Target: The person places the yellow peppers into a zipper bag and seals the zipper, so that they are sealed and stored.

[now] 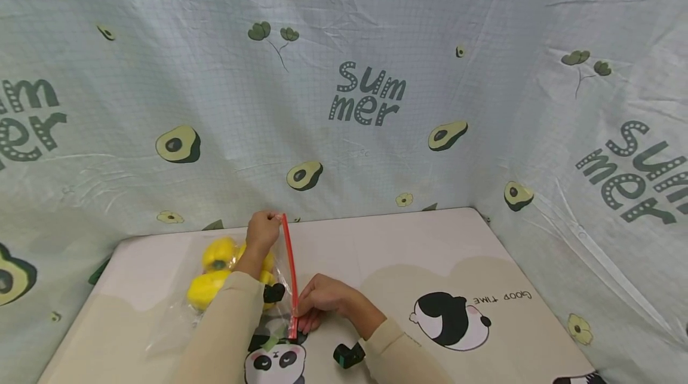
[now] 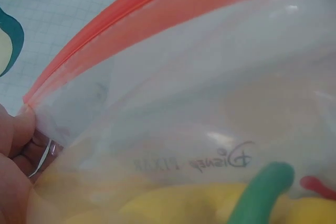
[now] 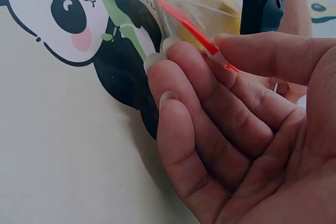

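A clear zip bag (image 1: 177, 318) with a red zip strip (image 1: 291, 264) lies on the table, holding several yellow bell peppers (image 1: 215, 288). My left hand (image 1: 263, 232) pinches the far corner of the bag, at the end of the strip. In the left wrist view, the thumb and fingers (image 2: 21, 129) grip the plastic just below the red strip (image 2: 115, 30), and a green stem (image 2: 268, 187) shows through the bag. My right hand (image 1: 325, 297) pinches the strip nearer its front end, between thumb and forefinger; its other fingers (image 3: 176, 129) curl loosely below.
The white and beige table mat (image 1: 376, 246) carries printed pandas (image 1: 451, 321). A patterned curtain (image 1: 376, 163) hangs behind the table and along its sides. Black wrist cameras (image 1: 348, 356) sit on both wrists. The left forearm crosses over part of the bag.
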`<state>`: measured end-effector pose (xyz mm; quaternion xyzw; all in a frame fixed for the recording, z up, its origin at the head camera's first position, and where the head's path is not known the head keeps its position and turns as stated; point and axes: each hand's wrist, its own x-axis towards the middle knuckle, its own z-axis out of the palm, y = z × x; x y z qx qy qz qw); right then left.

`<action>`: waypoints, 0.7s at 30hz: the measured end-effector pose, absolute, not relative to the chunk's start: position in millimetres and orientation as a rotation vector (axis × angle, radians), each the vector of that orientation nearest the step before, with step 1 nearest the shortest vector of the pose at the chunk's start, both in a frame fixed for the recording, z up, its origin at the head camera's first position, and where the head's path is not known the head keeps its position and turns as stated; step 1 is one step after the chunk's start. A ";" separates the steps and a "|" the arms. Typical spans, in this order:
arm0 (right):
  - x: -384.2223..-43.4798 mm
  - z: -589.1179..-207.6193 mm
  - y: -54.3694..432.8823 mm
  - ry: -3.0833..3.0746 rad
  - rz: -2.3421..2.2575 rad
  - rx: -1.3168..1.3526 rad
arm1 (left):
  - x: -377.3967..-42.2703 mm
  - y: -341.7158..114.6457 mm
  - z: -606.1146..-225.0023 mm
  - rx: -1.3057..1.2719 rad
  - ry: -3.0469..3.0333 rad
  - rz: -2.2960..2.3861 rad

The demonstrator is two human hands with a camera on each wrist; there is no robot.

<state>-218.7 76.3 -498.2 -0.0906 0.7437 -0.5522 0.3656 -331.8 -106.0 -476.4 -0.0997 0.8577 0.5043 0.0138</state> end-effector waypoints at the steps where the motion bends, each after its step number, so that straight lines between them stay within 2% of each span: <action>1: -217.9 -498.4 76.5 1.910 -1.424 -0.235 | -331.7 -105.9 -476.2 -0.312 2.668 1.570; 21: -213.6 -503.0 82.6 1.789 -1.425 -0.265 | -329.2 -109.3 -472.8 -0.304 2.677 1.596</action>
